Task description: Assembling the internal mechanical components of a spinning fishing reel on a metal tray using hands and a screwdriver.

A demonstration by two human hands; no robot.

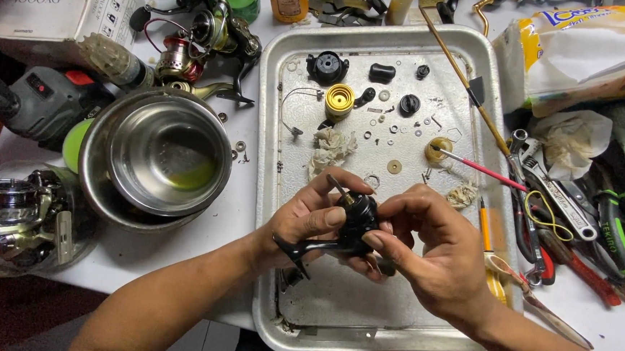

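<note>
Fingers of both hands close around a small black fishing reel body [357, 218], held just above the near half of a metal tray [268, 194]. The left hand [310, 219] comes in from the lower left, its thumb and fingertips pinched on the left side of the reel body, with the reel's thin black foot [301, 248] sticking out below the palm. The right hand [431, 251] comes in from the lower right, its fingers curled and pressed on the right side and underside of the same part. A short metal shaft pokes up from the top of the reel body, between the 2 thumbs. On the far half of the tray lie loose pieces: a gold spool [339, 100], several black caps and knobs, small washers and screws, a bent wire and 2 crumpled bits of tissue. A thin red brush [483, 169] rests over the tray's right rim, touching a small gold part. Left of the tray stand stacked steel bowls [158, 159], the top one holding a little yellow-green liquid. Further left is a clear container with a silver reel [17, 219] inside, and a power drill [42, 101] lies behind it. Right of the tray are wrenches, pliers and screwdrivers in a loose heap [570, 213].
</note>
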